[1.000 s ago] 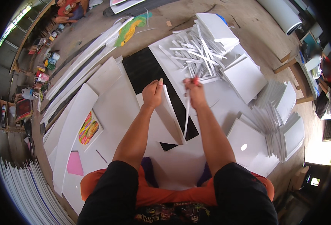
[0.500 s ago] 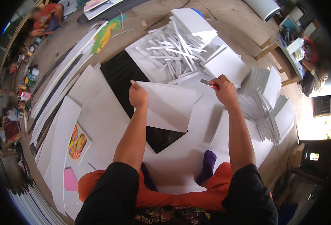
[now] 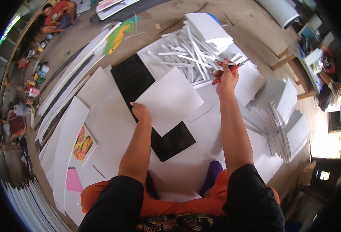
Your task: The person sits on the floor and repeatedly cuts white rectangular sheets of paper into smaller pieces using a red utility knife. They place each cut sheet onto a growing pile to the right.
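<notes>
My left hand (image 3: pixel 141 111) pinches the left corner of a white square board (image 3: pixel 171 101), which looks like foam board and is tilted above the sheets on the floor. Raised on the right, my right hand (image 3: pixel 227 77) is closed round a red utility knife (image 3: pixel 235 68), its metal end pointing to the upper right. Fingers hide part of the knife. Beneath the square board runs a long black strip (image 3: pixel 131 75), with its near end (image 3: pixel 173 141) showing below. Thin white offcuts (image 3: pixel 199 112) lie on the large white sheet (image 3: pixel 178 174) to the board's right.
A heap of white strips (image 3: pixel 189 54) lies beyond my hands. Stacks of cut white boards (image 3: pixel 284 96) stand to the right. Long white sheets (image 3: pixel 71 131) and a yellow-green cloth (image 3: pixel 116 37) are at left. One person (image 3: pixel 58 17) sits far left; another is by a wooden table (image 3: pixel 300 71).
The white board has turned and its face now shows more fully. My right hand has moved up and away with the utility knife, which now points the other way. Thin offcuts appear on the sheet.
</notes>
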A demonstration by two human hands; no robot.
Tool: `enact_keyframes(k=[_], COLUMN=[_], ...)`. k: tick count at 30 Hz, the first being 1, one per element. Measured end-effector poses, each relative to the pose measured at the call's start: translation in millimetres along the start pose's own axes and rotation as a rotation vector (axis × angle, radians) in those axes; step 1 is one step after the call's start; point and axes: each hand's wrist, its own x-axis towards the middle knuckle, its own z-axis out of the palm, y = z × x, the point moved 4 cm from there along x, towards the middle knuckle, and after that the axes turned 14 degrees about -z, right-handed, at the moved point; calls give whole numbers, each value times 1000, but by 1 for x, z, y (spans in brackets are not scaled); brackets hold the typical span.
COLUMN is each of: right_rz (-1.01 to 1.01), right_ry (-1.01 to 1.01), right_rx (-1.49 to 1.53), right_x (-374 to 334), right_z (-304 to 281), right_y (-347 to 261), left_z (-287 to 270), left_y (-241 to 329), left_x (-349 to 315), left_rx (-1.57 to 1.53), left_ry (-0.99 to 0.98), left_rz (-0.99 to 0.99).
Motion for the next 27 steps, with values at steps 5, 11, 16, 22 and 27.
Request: enact_keyframes(k=[5,11,16,22,27], right_rz=[219,359,505,297,78], right_ry=[61,-521,-669,-945,-1096], right_rx=[232,-284,-39,-402,-570], right_x=[28,-34,-96,-114,-132], right_z=[27,68,90,113,130], right_y=[62,114,119,120,119], left_z=[-25,-63,-92,-141,-159], left_y=[-4,9,10,6,1], left_x=[28,4,-1,47,45], left_rx=[-261,-512,-636,-633,-588], left_ry=[-104,-204,-214,-163,-121], left_rz=[-38,-120,-100,105,126])
